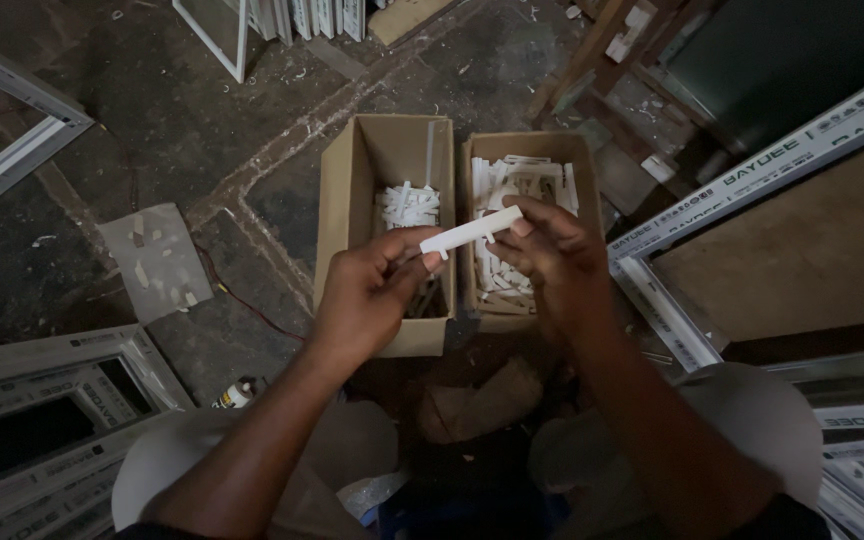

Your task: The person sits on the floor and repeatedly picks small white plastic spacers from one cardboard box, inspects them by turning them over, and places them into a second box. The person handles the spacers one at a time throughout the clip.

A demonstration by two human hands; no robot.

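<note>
My left hand (367, 295) and my right hand (550, 250) hold between them a short white plastic strip (470, 232), one end pinched in each hand. The strip hangs above two open cardboard boxes on the floor. The left box (337, 215) holds a small heap of white plastic pieces (407, 205) at its far end. The right box (477, 150) is nearly full of similar white pieces (512, 180). My knees show at the bottom of the view.
White window frame profiles lie at the right (742, 185), at the lower left (42, 400) and at the upper left (12, 160). A grey tile piece (157, 262) and a small bottle (237, 393) lie on the dark debris-strewn floor. Wooden legs (602, 45) stand behind the boxes.
</note>
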